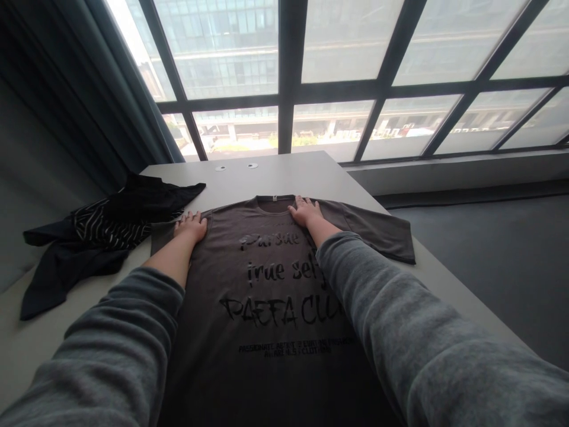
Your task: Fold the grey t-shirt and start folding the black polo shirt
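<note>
Both arms outstretched, left hand [191, 226] and right hand [304, 212] flat on T-shirt [267, 308].

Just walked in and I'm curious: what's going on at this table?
A person in grey sleeves has a dark brown T-shirt spread print-up on a pale table. The left hand and the right hand lie flat on its shoulders, beside the collar. A heap of dark clothes sits at the left.
</note>
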`<state>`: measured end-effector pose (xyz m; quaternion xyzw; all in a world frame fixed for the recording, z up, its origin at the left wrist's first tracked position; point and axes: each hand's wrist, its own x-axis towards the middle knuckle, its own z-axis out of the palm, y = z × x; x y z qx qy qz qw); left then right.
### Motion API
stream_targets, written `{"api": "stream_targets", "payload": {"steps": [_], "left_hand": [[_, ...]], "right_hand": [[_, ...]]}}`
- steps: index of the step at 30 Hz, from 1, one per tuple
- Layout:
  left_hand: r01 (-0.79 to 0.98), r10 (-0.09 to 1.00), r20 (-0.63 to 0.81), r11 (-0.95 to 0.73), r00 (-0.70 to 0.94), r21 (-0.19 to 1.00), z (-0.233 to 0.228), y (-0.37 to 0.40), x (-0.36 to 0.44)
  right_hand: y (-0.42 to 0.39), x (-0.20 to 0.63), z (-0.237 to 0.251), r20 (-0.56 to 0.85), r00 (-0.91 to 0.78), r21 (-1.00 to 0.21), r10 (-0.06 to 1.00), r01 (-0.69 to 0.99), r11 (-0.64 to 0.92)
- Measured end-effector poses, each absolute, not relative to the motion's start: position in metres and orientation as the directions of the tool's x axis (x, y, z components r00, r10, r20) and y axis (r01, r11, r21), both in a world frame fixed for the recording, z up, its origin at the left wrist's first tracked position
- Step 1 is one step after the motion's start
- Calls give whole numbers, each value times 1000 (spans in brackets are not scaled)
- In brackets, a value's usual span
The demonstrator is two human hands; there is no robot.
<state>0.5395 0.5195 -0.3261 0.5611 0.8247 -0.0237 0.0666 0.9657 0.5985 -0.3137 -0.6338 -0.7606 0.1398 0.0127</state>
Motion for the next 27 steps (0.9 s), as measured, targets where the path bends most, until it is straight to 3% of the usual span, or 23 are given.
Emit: {"api": "stream_targets", "payload": {"steps": [4,7,11,19,27], "left_hand": [[869,866,-78,495,-494,4,-323,522,546],[924,924,-11,382,-382,18,-320,524,559],[966,961,-137,251,-241,65,-319,524,571],[900,889,-201,432,-412,67,-326,513,536],[883,882,-101,466,-460,49,-329,493,502]], "right_hand": [[597,966,-316,-126,-174,-214,977,966,145],[597,966,-318,-118,-181,-214,976,965,153],[599,966,-318,-128,-185,-219,974,963,154],[597,965,-314,-146,-181,-209,973,967,149],[599,967,-317,-133,-184,-229,974,962,151]]}}
